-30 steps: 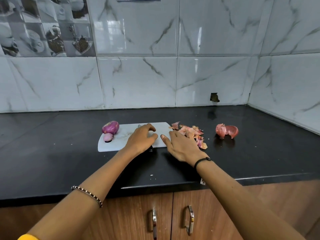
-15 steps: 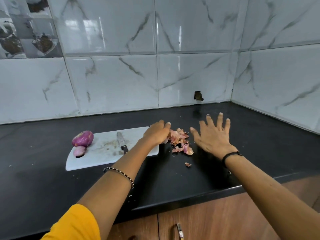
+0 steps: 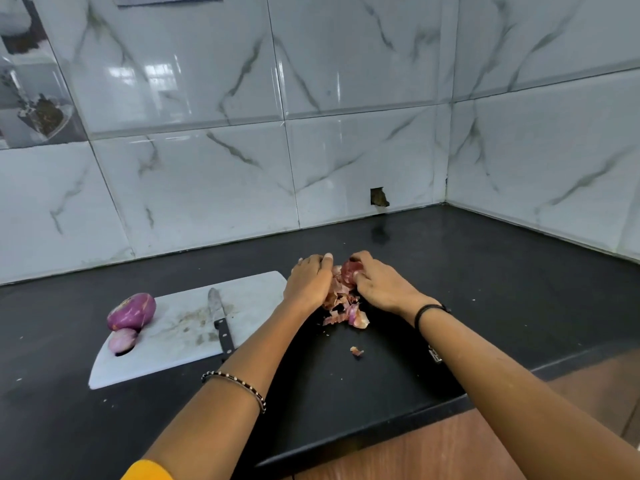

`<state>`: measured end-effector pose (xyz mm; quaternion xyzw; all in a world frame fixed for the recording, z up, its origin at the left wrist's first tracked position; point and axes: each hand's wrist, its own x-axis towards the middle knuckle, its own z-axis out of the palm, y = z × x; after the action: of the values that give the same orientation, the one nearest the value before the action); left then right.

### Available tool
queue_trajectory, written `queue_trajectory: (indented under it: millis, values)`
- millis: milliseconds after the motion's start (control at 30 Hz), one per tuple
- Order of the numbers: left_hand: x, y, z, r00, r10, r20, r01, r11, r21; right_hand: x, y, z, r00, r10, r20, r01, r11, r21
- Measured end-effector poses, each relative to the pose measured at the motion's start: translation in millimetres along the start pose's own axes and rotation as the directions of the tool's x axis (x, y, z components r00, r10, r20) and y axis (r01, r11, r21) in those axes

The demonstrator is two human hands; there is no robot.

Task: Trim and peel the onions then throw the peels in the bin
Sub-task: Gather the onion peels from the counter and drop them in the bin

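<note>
A heap of pink-brown onion peels lies on the black counter just right of the white cutting board. My left hand curls over the heap's left side. My right hand grips a reddish clump of peels at the heap's top. One peeled purple onion and a smaller peeled onion sit at the board's left end. A black-handled knife lies on the board. A stray peel scrap rests nearer the counter's front edge.
Marble-tiled walls meet in a corner at the back right. A small hole breaks the tile near the counter. Wooden cabinet fronts run below the counter edge.
My left hand left the board and went to the peels. My right hand swept in from the right with the reddish peels, and both hands now close on the heap.
</note>
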<state>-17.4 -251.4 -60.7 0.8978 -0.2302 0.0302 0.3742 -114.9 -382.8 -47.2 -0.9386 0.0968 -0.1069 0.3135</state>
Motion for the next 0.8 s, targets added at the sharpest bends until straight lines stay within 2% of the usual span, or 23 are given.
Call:
queue_trajectory:
  millis: [100, 200, 367, 433, 500, 567, 700, 800]
  values:
    - [0.0, 1.6, -1.2, 0.997, -0.031, 0.067, 0.032, 0.999, -0.006, 4.3, -3.5, -1.8, 1.000, -0.013, 0.011, 0.012, 0.994, 0.106]
    - [-3.9, 7.2, -1.0, 0.989, -0.028, 0.147, 0.030, 1.000, -0.008, 1.2, -9.1, -3.6, 0.997, -0.027, 0.076, 0.016, 0.991, 0.134]
    - [-10.5, 9.4, -3.2, 0.979, -0.064, 0.194, 0.099, 0.979, -0.179, -28.6, -22.2, -15.7, 0.970, -0.098, 0.223, 0.024, 0.950, 0.311]
    - [-16.9, 11.0, -5.6, 0.976, -0.070, 0.207, 0.114, 0.971, -0.212, -41.4, -22.9, -21.2, 0.937, -0.179, 0.300, 0.054, 0.923, 0.381]
    - [-23.3, 13.2, -6.6, 0.975, -0.078, 0.209, 0.127, 0.964, -0.233, -51.4, -17.8, -25.9, 0.887, -0.250, 0.389, 0.111, 0.932, 0.345]
    - [-32.3, 15.4, -7.5, 0.975, -0.081, 0.208, 0.132, 0.961, -0.242, -60.9, -15.0, -30.6, 0.865, -0.239, 0.442, 0.138, 0.959, 0.249]
    - [-46.3, 18.9, -6.4, 0.983, -0.073, 0.170, 0.109, 0.971, -0.212, -66.0, -10.6, -28.6, 0.911, -0.221, 0.349, 0.178, 0.972, 0.150]
    - [-52.7, 20.5, -5.1, 0.989, -0.036, 0.145, 0.068, 0.972, -0.224, -63.0, -10.1, -12.5, 0.970, -0.171, 0.175, 0.171, 0.985, 0.017]
